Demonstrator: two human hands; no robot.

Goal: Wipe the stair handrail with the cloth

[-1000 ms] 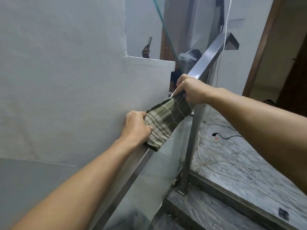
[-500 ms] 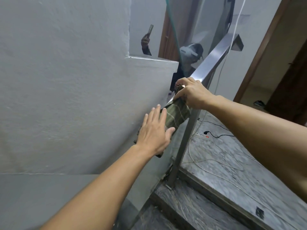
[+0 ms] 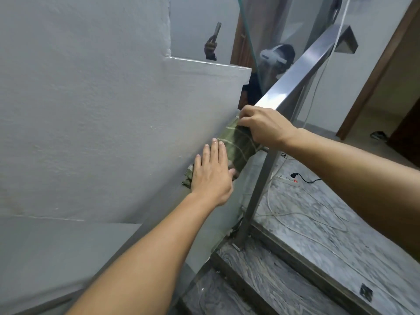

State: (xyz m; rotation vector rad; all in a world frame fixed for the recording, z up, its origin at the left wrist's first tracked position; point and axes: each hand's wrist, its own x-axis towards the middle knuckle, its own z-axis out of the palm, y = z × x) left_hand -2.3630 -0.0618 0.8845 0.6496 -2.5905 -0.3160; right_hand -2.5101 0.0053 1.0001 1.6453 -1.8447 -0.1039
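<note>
A square steel handrail point(image 3: 302, 69) slopes up from the lower left to the upper right. A green striped cloth point(image 3: 238, 147) is wrapped around the rail at mid-frame. My right hand point(image 3: 263, 127) grips the cloth's upper end on the rail. My left hand point(image 3: 212, 173) lies flat on the cloth's lower end, fingers straight and together, pressing it against the rail. The rail below my left hand is hidden by my forearm.
A grey plaster wall point(image 3: 91, 110) runs close along the rail's left side. A steel post point(image 3: 256, 194) drops from the rail to the marble steps point(image 3: 284, 280). White cables and a power strip point(image 3: 288, 178) lie on the landing. A glass panel reflects a person holding a phone.
My left hand opened from a grip on the cloth to a flat palm on it. The cloth bunched shorter, and both hands sit a little higher along the rail.
</note>
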